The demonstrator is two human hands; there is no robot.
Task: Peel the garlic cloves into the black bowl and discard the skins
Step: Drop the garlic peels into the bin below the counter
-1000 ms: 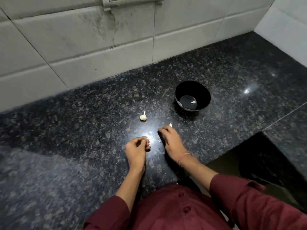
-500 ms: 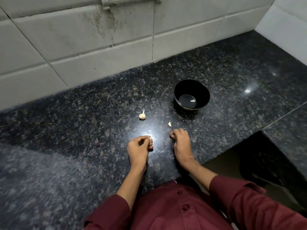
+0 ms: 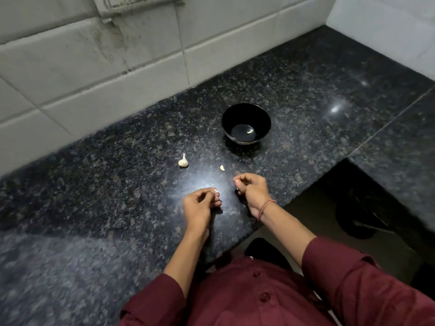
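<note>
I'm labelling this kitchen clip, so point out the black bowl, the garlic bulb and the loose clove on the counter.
black bowl (image 3: 234, 117), head view, on its inner left wall.
garlic bulb (image 3: 183, 162), head view, on its rounded body.
loose clove (image 3: 222, 168), head view, on its middle.

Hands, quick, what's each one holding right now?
Left hand: fingers curled, pinching a small pale bit, likely garlic.
Right hand: fingers curled; contents cannot be told.

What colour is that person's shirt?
Dark maroon red; the shirt shows clearly in the head view.
</note>
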